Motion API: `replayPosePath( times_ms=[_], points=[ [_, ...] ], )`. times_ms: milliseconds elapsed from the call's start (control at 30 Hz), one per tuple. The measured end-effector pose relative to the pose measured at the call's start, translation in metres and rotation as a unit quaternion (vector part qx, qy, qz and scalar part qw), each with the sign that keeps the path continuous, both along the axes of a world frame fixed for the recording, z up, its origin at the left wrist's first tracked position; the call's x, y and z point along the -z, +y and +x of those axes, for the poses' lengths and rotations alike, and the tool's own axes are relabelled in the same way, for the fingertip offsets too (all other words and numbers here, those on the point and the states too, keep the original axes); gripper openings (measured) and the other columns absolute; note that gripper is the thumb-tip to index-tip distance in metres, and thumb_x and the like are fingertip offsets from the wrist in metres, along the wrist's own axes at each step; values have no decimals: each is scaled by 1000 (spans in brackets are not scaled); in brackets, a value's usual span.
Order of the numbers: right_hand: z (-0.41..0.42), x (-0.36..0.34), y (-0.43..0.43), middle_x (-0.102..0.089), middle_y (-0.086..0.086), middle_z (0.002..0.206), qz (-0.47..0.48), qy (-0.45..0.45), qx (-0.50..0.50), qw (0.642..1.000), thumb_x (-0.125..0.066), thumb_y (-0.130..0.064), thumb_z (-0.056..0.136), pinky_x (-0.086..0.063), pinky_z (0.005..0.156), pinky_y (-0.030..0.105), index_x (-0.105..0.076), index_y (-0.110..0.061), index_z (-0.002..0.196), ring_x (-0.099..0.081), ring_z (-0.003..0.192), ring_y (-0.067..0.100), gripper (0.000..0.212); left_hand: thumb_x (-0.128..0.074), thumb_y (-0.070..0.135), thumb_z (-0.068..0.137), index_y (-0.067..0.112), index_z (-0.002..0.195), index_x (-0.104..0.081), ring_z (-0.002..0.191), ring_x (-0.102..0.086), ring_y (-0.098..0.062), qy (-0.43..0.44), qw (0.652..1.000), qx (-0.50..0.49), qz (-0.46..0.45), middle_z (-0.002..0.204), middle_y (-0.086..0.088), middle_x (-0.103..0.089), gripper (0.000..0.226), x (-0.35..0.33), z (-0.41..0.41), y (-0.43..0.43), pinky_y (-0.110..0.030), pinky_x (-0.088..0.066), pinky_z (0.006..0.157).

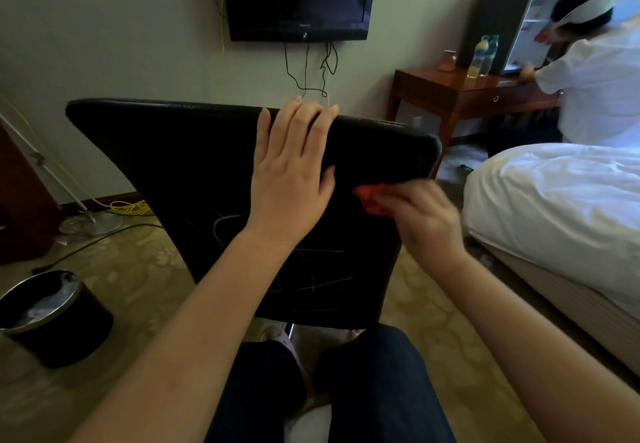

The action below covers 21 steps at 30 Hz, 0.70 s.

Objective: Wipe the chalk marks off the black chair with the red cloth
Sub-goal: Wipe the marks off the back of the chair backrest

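Note:
The black chair back [173, 158] fills the middle of the view, tilted, its top edge running from upper left to right. Thin white chalk marks [311, 276] cross its lower half, and a curved one sits at the left. My left hand [292, 172] lies flat on the upper part of the back, straight fingers reaching over the top edge. My right hand [420, 221], blurred, grips the red cloth [372, 200] against the chair's right side, just below the top right corner. Most of the cloth is hidden by my fingers.
A black bin [52, 318] stands on the carpet at lower left. A white bed [554, 200] is close on the right. A wooden desk [460, 96] with bottles and another person stand at the back right. Yellow cable and a lamp base lie by the wall.

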State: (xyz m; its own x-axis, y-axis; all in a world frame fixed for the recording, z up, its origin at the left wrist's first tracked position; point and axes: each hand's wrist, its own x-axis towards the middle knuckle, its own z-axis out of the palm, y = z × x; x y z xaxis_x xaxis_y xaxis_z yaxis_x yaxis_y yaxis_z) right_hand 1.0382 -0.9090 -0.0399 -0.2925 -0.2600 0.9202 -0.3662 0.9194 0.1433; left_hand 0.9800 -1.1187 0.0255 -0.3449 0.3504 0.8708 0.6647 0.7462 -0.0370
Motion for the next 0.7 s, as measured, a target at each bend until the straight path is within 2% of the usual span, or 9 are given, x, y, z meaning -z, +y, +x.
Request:
replayPosePath(
  times_ms=[100,167,233,333,433,500,567,633,700],
  points=[
    [-13,55,13,-69,3,109,34,-148,31,988,-82,-7,80,-54,87,33,-74,-14,112,-64,98,23,33,-64,20,84,12,149,-37,142,-32,-29,1,1000,3,-25,144,-10,-45,71,-3,0,-1,-46,-7,122],
    [-18,64,14,-68,2,109,42,-188,33,981,-82,-6,78,-55,84,36,-74,-17,114,-62,99,23,39,-65,22,83,12,152,-33,144,-29,-29,-3,999,10,-43,149,-10,-42,76,-3,1,0,-44,-5,122],
    [-15,46,11,-68,5,106,35,-167,17,985,-77,-7,81,-54,80,36,-75,-14,109,-59,97,25,29,-66,22,84,12,154,-29,148,-23,-28,-7,998,21,-63,155,-9,-36,80,-4,2,-2,-42,-2,123],
    [-8,-7,0,-68,10,99,-18,-52,11,998,-64,-11,94,-53,78,33,-76,-6,101,-58,92,26,15,-63,18,88,10,155,-26,151,-19,-24,-18,996,54,-67,160,-9,-29,76,-7,1,-7,-37,-3,124],
    [-13,-30,-5,-68,11,102,-72,-12,10,997,-51,-15,104,-53,85,33,-74,-4,106,-62,93,26,26,-59,17,92,6,150,-35,145,-32,-24,-13,997,68,-19,153,-11,-41,63,-12,2,-16,-39,-14,124],
    [-14,-12,-2,-68,10,101,-75,-18,11,997,-53,-17,103,-50,88,29,-74,-7,104,-62,94,27,24,-58,24,94,5,144,-43,139,-40,-27,-1,1000,30,8,145,-13,-49,56,-16,-2,-25,-44,-19,123],
    [-16,24,5,-68,7,100,-42,-72,23,996,-65,-14,94,-51,84,29,-76,-11,101,-61,93,27,13,-54,32,97,4,138,-48,135,-44,-28,-17,999,-14,32,139,-13,-52,50,-19,-9,-36,-47,-20,122],
    [-18,54,12,-68,3,103,-29,-175,55,983,-77,-10,81,-57,76,38,-76,-16,103,-61,95,25,22,-51,36,98,5,131,-52,128,-48,-30,-37,998,-25,45,131,-13,-56,46,-20,-15,-42,-45,-22,121],
    [-20,61,18,-68,2,101,-33,-225,78,971,-84,-5,72,-58,71,38,-77,-18,102,-60,93,24,33,-51,35,97,5,125,-55,119,-53,-31,-33,998,-18,44,121,-13,-59,41,-19,-15,-39,-38,-22,119]
  ],
)
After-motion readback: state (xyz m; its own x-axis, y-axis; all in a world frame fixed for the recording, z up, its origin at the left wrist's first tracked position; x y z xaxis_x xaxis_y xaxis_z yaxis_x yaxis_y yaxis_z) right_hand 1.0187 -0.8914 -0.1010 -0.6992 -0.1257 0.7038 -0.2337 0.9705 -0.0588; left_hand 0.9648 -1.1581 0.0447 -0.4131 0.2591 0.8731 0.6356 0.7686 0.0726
